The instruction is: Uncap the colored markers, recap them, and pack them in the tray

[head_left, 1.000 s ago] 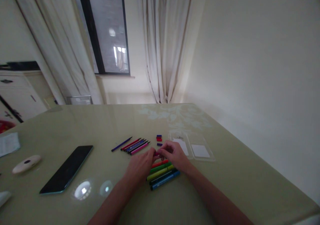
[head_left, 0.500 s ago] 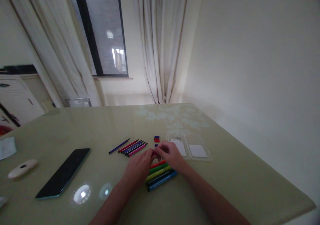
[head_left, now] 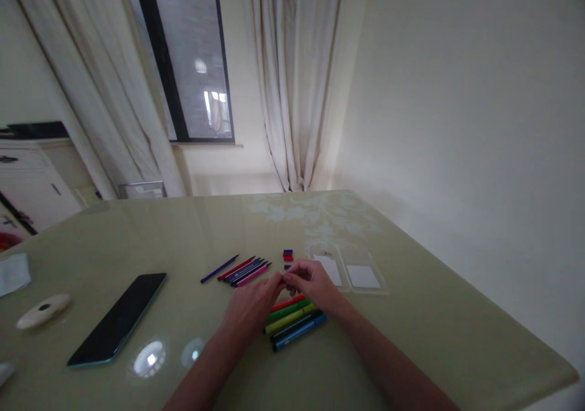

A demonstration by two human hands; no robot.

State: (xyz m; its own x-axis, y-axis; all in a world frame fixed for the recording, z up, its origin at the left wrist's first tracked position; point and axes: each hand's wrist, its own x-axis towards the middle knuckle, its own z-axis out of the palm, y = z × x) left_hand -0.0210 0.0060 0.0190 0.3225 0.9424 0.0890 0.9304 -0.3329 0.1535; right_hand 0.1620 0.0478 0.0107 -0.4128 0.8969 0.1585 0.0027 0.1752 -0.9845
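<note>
Fingertips (head_left: pixel 288 277) drew closer; markers (head_left: pixel 290 318) lie just below.

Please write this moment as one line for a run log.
left hand: fingers curled; right hand: fingers meet left's; held item: cannot tell; markers: nearer than hands; uncapped pens: left of fingers

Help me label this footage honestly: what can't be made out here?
Head view, what the left hand and right hand pinch, if anything: hidden by the hands themselves.
Head view, the dark marks on the clear case: too small to read.
Head view, the white object at lower left: cut off by the picture's edge.
</note>
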